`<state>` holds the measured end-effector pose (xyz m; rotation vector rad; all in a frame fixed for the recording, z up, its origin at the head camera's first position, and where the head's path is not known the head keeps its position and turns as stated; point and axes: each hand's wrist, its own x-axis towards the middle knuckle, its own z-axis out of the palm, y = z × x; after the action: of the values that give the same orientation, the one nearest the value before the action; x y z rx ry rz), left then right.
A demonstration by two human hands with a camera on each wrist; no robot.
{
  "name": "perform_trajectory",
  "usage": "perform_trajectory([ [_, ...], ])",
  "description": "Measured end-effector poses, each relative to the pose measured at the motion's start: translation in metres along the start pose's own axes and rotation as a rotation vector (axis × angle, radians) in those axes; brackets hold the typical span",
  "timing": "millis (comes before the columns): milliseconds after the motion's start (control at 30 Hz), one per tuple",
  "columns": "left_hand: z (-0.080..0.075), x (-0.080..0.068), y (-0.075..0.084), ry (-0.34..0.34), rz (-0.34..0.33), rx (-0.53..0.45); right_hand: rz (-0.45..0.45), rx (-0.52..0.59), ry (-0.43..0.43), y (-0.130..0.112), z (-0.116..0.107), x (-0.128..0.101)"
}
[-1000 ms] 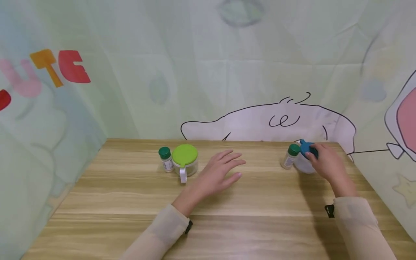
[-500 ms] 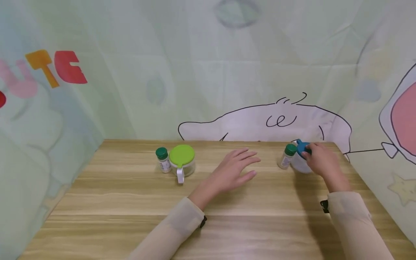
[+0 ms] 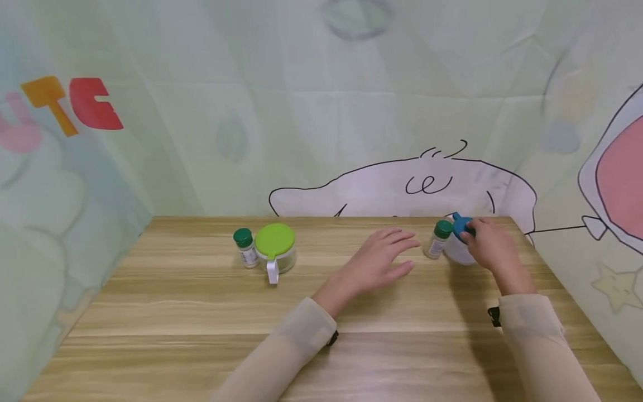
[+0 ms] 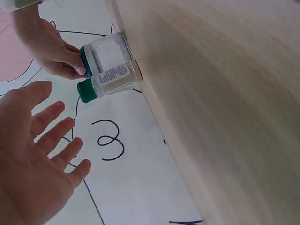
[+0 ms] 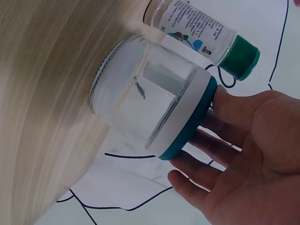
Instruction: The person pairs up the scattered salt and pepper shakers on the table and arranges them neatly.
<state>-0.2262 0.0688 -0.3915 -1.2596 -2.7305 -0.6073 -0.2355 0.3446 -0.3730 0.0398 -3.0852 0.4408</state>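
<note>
At the back right of the wooden table (image 3: 201, 312) stands a clear glass jar (image 3: 456, 252) with a teal lid (image 3: 459, 225). My right hand (image 3: 474, 234) grips that lid from above; the right wrist view shows the fingers (image 5: 220, 140) curled round the lid's rim (image 5: 190, 126) on the jar (image 5: 145, 93). A small bottle with a green cap (image 3: 438, 239) stands touching the jar's left side, seen too in the wrist views (image 5: 197, 26) (image 4: 110, 83). My left hand (image 3: 397, 251) is open with fingers spread, low over the table just left of the bottle, holding nothing.
At the back left stand a second small green-capped bottle (image 3: 245, 247) and a jar with a lime-green lid and white handle (image 3: 274, 250). A printed cloth backdrop (image 3: 351, 111) closes in the table's back and sides. The table's right edge lies near the teal-lidded jar.
My left hand has slid right across the table, closer to the small bottle by the jar. My right hand stays on the teal lid.
</note>
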Motion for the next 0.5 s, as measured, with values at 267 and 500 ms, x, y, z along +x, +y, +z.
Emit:
perform_trajectory([
  [267, 0.013, 0.015, 0.003, -0.012, -0.007, 0.017, 0.018, -0.004, -0.031, -0.001, -0.004, 0.002],
  [500, 0.017, 0.022, 0.005, -0.018, -0.022, -0.001, 0.014, -0.023, -0.022, -0.002, -0.003, 0.001],
])
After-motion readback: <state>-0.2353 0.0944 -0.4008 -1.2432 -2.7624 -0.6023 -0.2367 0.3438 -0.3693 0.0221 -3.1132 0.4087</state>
